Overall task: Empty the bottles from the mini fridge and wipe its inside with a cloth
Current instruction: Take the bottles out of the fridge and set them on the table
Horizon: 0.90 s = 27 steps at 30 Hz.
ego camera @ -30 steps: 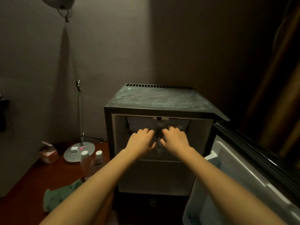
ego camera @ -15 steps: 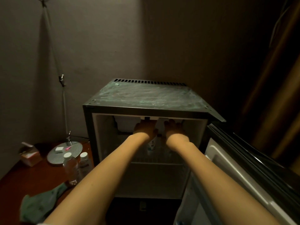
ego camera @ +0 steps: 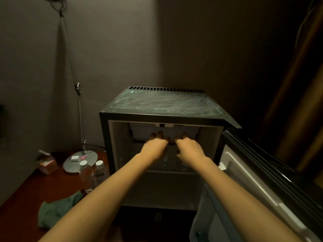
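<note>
The black mini fridge [ego camera: 166,105] stands open, its door [ego camera: 244,180] swung out to the right. Both my hands are inside the upper compartment, just below the white freezer box. My left hand [ego camera: 154,147] has its fingers curled down over the top of a clear bottle [ego camera: 166,158]. My right hand [ego camera: 190,148] is curled the same way over a second bottle [ego camera: 183,165], which shows only dimly. Two clear bottles with white caps [ego camera: 86,175] [ego camera: 100,170] stand on the table left of the fridge. A green cloth [ego camera: 56,210] lies crumpled in front of them.
The reddish wooden table [ego camera: 26,198] also holds a round lamp base [ego camera: 79,161] with its pole rising up the wall, and a small carton [ego camera: 47,163]. The lower fridge compartment looks bare. A dark curtain hangs at the right.
My hands went from the fridge's front opening deep into the upper compartment, then drew back a little with fingers curled down over the bottles.
</note>
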Tool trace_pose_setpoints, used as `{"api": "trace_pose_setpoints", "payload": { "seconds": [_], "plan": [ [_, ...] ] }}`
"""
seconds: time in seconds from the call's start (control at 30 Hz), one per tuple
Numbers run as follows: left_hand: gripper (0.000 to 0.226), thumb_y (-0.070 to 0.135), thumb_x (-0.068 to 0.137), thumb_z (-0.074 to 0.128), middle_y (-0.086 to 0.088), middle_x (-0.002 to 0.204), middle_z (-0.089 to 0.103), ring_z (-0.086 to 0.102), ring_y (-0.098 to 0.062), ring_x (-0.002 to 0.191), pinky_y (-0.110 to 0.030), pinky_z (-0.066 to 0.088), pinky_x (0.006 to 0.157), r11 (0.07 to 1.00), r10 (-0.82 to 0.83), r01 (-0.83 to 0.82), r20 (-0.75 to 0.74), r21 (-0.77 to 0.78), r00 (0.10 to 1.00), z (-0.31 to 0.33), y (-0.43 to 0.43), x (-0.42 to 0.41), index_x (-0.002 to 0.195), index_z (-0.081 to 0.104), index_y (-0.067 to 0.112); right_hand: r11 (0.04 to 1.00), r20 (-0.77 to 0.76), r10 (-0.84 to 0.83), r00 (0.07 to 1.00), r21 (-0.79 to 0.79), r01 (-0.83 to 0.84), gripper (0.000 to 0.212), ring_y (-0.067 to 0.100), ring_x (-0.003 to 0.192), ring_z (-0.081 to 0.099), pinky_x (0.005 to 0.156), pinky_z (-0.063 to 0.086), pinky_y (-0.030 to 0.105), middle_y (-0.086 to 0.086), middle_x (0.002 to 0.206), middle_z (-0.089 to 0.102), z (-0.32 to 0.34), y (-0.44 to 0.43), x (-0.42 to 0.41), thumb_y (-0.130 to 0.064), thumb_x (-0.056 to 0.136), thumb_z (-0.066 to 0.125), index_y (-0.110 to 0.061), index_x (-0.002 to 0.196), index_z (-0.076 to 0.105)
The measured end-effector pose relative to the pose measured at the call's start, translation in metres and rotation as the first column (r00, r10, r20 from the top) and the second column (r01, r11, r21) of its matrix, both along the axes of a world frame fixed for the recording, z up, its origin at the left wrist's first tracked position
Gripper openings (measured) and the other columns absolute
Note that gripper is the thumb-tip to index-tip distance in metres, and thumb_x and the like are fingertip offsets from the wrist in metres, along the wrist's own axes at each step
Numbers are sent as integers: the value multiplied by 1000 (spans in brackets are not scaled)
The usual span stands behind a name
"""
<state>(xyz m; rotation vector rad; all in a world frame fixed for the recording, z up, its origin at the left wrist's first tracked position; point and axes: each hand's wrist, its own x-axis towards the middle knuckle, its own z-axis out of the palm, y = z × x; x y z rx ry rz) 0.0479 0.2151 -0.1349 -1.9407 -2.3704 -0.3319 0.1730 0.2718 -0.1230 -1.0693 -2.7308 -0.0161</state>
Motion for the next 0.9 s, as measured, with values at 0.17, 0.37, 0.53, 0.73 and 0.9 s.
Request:
{"api": "trace_pose_setpoints", "payload": {
  "seconds": [0.17,0.37,0.53,0.73,0.9],
  "plan": [
    [46,11,87,56,-18,129,41,43,-33,117,-42,46,94,1000,21,-21,45,-13,999,2,-36,2,129,37,16,988,-75,140,987,-55,-145,43,29,112,50,88,48,39,14,127,45,-1,-24,-3,-19,88,59,-19,128,43],
    [48,12,85,59,-14,122,42,43,-28,111,-38,45,90,998,34,-36,53,45,998,8,-84,-16,127,35,13,950,-109,290,951,-84,-300,38,22,103,49,81,45,31,8,115,45,14,-60,-22,-21,87,60,-18,123,47],
    [37,19,86,59,-13,115,48,49,-28,106,-39,46,88,993,114,-110,165,-34,980,9,-139,-54,119,42,17,888,-21,443,896,-128,-442,37,17,87,43,70,42,30,5,106,41,11,-103,-61,-21,89,58,-20,124,47],
    [24,20,82,62,-7,102,55,52,-23,96,-31,43,77,984,172,-153,250,-93,953,-13,-199,-113,100,47,21,833,-33,528,848,-172,-525,30,18,83,44,68,42,31,2,99,39,-12,-147,-125,-17,88,58,-22,117,51],
    [34,18,81,63,-13,108,53,49,-28,101,-33,39,79,959,274,-246,246,-139,930,-44,-230,-154,111,48,12,818,-16,541,841,-223,-531,27,27,90,52,73,46,36,7,105,46,-53,-174,-174,-18,86,59,-20,112,54]
  ]
}}
